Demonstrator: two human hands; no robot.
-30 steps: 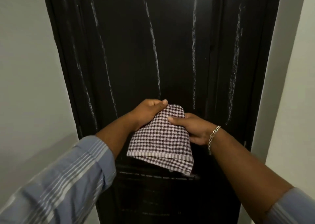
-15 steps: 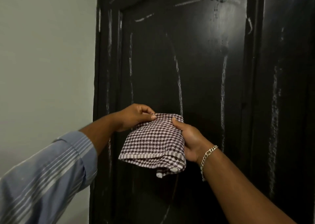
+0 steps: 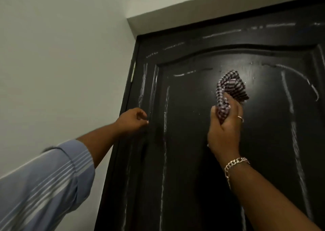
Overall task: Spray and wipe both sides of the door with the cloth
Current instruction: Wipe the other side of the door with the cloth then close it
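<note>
— Now, where is the cloth (image 3: 231, 88)?
— Bunched in the right hand (image 3: 224, 127), its top against the door (image 3: 193, 142), presumably to wipe streaks.
— The left hand (image 3: 133, 120)?
— Loosely curled, empty, at the door's edge.

The door (image 3: 202, 160) panel lies bare below and right of the cloth (image 3: 231, 86). The wall (image 3: 61, 54) hems the left edge; the soffit (image 3: 211, 3) caps the top.

No readable text or labels, as far as this dim view shows.
</note>
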